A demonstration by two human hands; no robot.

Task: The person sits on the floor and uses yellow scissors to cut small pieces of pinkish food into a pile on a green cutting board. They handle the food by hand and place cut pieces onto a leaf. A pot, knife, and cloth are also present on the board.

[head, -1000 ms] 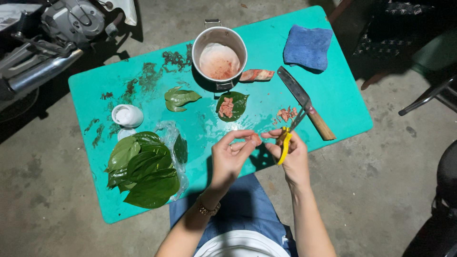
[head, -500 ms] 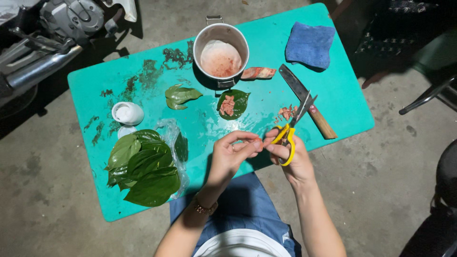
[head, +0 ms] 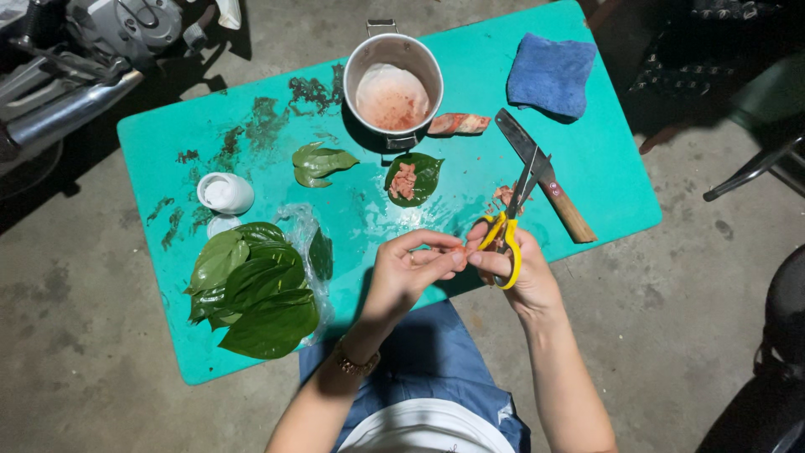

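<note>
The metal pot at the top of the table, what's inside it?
Inside the metal pot lies a pale pinkish layer across the bottom, speckled red. The near wall hides the front edge of the bottom; nothing else shows inside.

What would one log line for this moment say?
right hand: holds yellow scissors | left hand: pinches small piece, fingertips meeting right | nearby: knife, leaf pile, pot

Clear plastic bag (head: 303, 231), crumpled, under green leaf pile on table's left part.

On the table (head: 587, 168), the pot (head: 392, 91) stands behind a filled leaf (head: 411, 178), leaf pile (head: 256, 289) left, knife (head: 545, 176) right.
</note>
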